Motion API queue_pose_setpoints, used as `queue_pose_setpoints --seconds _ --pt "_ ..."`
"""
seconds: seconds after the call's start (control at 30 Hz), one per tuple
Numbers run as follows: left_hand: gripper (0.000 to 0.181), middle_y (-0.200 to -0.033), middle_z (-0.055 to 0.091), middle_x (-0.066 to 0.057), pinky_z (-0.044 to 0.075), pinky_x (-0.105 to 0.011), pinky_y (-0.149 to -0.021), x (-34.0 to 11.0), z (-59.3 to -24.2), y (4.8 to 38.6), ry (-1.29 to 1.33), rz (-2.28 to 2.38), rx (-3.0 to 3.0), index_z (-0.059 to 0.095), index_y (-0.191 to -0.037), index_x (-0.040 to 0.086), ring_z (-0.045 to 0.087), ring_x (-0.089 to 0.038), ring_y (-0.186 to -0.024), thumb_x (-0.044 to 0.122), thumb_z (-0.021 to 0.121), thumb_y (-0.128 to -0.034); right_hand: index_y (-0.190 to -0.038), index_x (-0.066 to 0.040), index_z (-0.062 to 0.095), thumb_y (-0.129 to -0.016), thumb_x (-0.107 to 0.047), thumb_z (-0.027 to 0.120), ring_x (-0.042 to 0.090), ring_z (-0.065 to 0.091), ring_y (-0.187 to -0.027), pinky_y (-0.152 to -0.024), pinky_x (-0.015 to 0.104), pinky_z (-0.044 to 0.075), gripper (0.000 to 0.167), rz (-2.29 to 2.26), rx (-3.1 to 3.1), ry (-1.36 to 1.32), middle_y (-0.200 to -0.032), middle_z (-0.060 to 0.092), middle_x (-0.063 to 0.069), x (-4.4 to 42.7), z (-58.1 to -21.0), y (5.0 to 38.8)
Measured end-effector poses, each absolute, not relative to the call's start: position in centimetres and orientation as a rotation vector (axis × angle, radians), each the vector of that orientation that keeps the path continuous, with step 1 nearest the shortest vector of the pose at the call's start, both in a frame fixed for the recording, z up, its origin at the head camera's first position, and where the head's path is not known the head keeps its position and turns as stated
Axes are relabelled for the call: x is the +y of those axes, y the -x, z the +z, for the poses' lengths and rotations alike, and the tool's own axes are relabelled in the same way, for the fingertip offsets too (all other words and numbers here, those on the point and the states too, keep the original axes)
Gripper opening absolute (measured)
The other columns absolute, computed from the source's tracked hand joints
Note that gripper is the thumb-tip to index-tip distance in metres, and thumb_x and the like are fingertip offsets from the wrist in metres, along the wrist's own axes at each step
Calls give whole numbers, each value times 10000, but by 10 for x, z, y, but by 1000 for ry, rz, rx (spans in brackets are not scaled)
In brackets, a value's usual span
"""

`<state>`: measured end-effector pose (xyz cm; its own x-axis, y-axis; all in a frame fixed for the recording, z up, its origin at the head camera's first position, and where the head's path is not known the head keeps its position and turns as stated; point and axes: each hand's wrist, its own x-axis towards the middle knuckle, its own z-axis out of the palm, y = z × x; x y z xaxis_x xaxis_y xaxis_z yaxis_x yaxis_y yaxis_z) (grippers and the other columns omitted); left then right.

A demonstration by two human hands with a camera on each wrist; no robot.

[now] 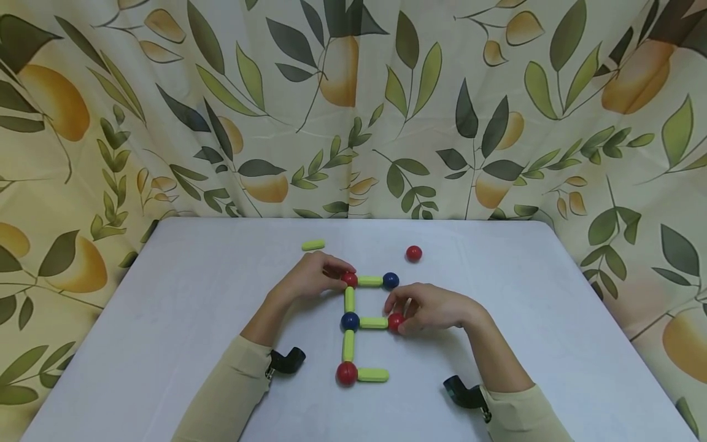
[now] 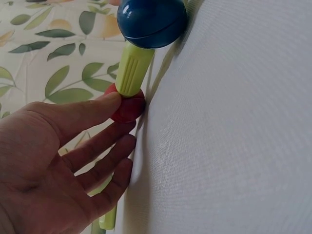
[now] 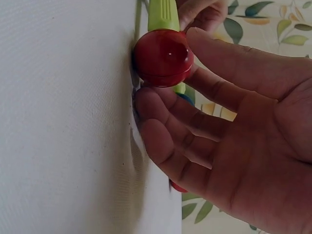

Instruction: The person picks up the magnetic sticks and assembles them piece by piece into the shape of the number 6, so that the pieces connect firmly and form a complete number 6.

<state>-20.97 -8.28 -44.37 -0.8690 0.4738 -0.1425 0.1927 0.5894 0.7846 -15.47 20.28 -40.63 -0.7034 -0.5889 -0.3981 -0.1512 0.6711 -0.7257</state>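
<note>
On the white table lies a frame of green sticks and magnetic-looking balls. My left hand point(image 1: 312, 275) pinches the red ball point(image 1: 350, 279) at its far left corner, thumb on the near side as the left wrist view shows. My right hand point(image 1: 436, 307) holds another red ball point(image 3: 162, 57) between thumb and fingers, at the right end of the middle green stick point(image 1: 373, 323). That stick meets a blue ball point(image 1: 350, 321) on the left upright. The far green stick point(image 1: 370, 281) ends in a blue ball point(image 1: 390, 280).
A larger-looking red ball point(image 1: 347, 373) marks the near corner, with a green stick point(image 1: 373, 375) pointing right from it. Loose at the back are a green stick point(image 1: 313, 245) and a red ball point(image 1: 413, 253). A leaf-patterned curtain point(image 1: 309, 123) hangs behind the table point(image 1: 497, 258).
</note>
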Motion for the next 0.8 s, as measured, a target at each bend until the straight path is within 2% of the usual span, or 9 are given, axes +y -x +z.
queue_pose_setpoints --seconds 0.2,0.3,0.53,0.8 --pt "322 -1161 766 48 563 -346 -965 -82 -443 212 -544 1159 2487 785 -1215 230 667 -142 -1049 159 822 -903 -1198 -72 697 -877 -105 794 238 630 -950 -793 349 557 336 -1022 2330 563 -1101 674 117 209 -403 158" --pt "325 -1160 765 44 561 -350 -969 -81 -442 212 -541 1159 2485 784 -1216 223 665 -146 -1053 157 824 -900 -1187 -53 700 -899 -98 773 240 639 -958 -793 348 551 299 -1070 2427 547 -1077 678 122 211 -404 162" --pt "314 -1144 766 41 560 -352 -967 -84 -442 212 -526 1155 2487 788 -1203 221 665 -145 -1051 164 827 -897 -1167 -72 719 -922 -90 754 258 657 -1001 -810 326 538 249 -1146 2619 357 -1098 707 112 205 -409 175" --pt "309 -1137 763 51 564 -338 -954 -83 -445 212 -543 1173 2480 790 -1197 233 661 -127 -1030 173 830 -896 -1220 -75 725 -932 -86 739 271 670 -1039 -873 376 571 288 -1171 2615 279 -1195 691 134 202 -414 189"
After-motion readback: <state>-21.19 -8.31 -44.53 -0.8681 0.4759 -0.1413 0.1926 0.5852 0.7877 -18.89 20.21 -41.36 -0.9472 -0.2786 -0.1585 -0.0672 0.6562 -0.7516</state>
